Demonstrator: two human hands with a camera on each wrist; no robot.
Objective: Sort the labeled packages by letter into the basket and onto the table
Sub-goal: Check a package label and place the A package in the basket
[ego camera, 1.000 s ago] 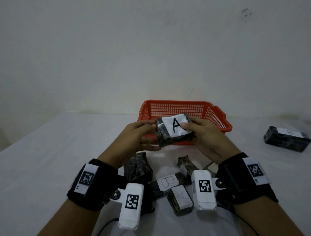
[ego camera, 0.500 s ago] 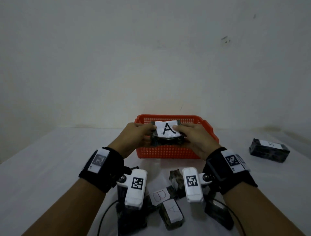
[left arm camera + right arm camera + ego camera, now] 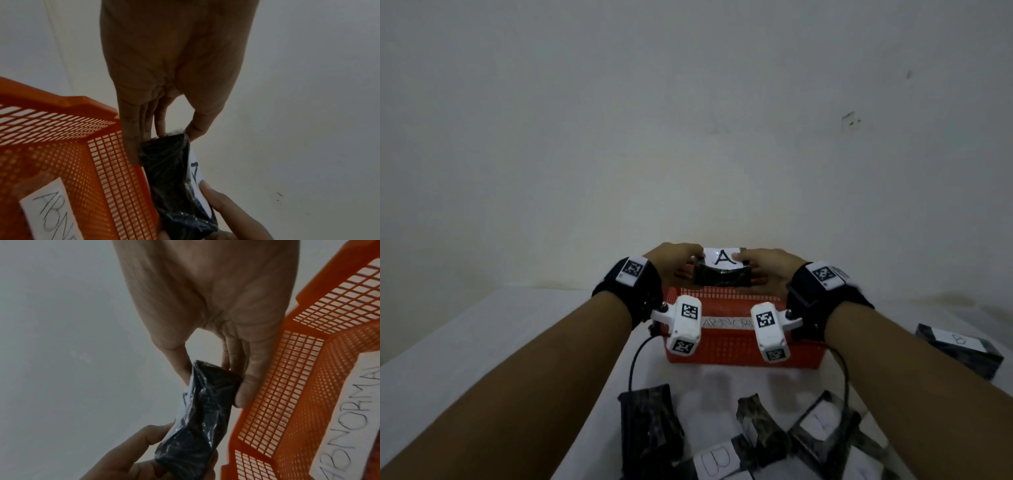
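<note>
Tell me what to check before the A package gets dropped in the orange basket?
1. Both hands hold it: left hand and right hand each pinch one end of the A package. Ok.
2. Letter readable: the A faces up. Ok.
3. Package over the orange basket: it is held up above the basket, apart from the mesh wall. Ok.
4. Room inside the basket: the floor is hidden. Cannot tell.
5. Right bin: the basket label reads ABNORMAL, not a letter. Cannot tell.
6. Wrist cables clear of the basket: they hang in front. Ok.
</note>
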